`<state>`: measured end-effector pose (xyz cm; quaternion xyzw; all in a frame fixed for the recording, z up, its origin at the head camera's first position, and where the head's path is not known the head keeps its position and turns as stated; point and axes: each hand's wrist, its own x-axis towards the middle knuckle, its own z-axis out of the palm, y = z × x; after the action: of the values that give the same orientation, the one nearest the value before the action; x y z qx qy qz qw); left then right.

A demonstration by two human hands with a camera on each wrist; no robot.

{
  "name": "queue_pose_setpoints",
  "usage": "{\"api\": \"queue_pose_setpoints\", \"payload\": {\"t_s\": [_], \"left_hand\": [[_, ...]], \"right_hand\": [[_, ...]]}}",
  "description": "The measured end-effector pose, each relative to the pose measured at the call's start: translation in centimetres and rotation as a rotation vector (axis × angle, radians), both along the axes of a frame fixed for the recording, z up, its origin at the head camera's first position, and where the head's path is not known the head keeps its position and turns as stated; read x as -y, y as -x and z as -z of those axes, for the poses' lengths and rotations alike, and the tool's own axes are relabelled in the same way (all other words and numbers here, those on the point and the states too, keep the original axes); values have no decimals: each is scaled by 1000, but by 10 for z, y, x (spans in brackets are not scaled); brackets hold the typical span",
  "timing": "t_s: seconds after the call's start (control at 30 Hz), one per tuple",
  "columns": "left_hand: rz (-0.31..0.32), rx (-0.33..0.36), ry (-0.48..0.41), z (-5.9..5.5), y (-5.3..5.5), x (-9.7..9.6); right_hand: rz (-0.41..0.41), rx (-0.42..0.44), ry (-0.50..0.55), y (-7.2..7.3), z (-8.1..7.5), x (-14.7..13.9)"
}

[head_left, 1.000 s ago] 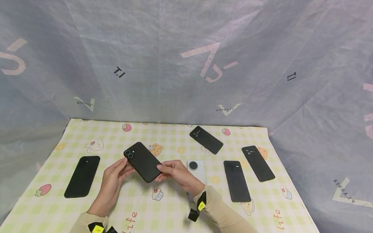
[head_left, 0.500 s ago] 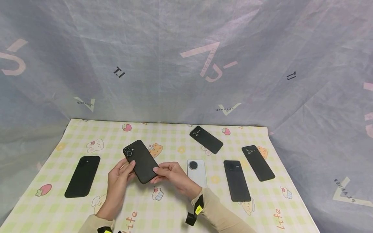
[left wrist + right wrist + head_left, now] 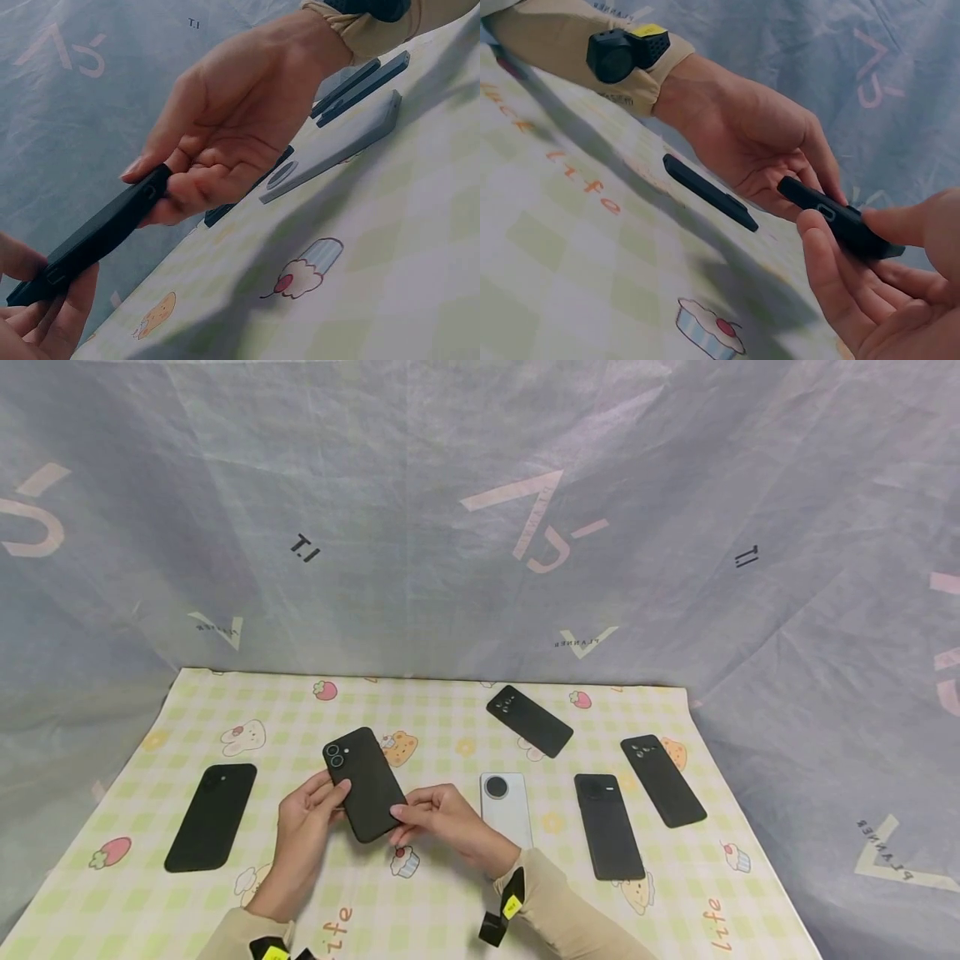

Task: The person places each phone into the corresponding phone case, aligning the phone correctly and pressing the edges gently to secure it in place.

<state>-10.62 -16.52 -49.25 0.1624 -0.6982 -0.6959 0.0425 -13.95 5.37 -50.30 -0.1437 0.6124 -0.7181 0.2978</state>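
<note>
Both hands hold a black phone (image 3: 371, 789) with two round camera lenses, its back tilted up toward the head camera. My left hand (image 3: 306, 822) grips its left long edge, thumb on the back and fingers beneath. At the lower right corner, my right hand (image 3: 446, 822) pinches it between thumb and fingers. The left wrist view shows the phone (image 3: 105, 229) edge-on above the tablecloth, with the right hand (image 3: 232, 120) on its far end. Its side with a button outline faces the right wrist camera, near the right hand (image 3: 900, 292).
On the checked tablecloth (image 3: 420, 910) lie a black phone (image 3: 212, 818) at left and a white phone (image 3: 506, 814) partly behind the right arm. Farther right are black phone-shaped slabs: one at the back (image 3: 529, 721), one nearer (image 3: 610, 827), one far right (image 3: 663, 781). A grey curtain (image 3: 420, 568) hangs behind.
The held phone has turned more upright in the head view. My left hand has moved right, its thumb now on the phone's back. My right hand has shifted slightly left and nearer.
</note>
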Motion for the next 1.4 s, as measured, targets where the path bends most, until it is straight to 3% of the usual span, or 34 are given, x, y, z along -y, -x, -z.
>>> {"api": "queue_pose_setpoints", "payload": {"t_s": [0.43,0.7,0.97,1.4], "left_hand": [[109,78,97,2,17,15],[208,112,181,5,25,26],[247,144,236,8,32,31],[315,142,337,14,37,31]], "right_hand": [[-17,-142,-109,12,-3,-24],[93,-183,-195,28,-8,-54],[163,-263,-282,47,-20,-91],[312,-412,-475,87,-22,-149]]}}
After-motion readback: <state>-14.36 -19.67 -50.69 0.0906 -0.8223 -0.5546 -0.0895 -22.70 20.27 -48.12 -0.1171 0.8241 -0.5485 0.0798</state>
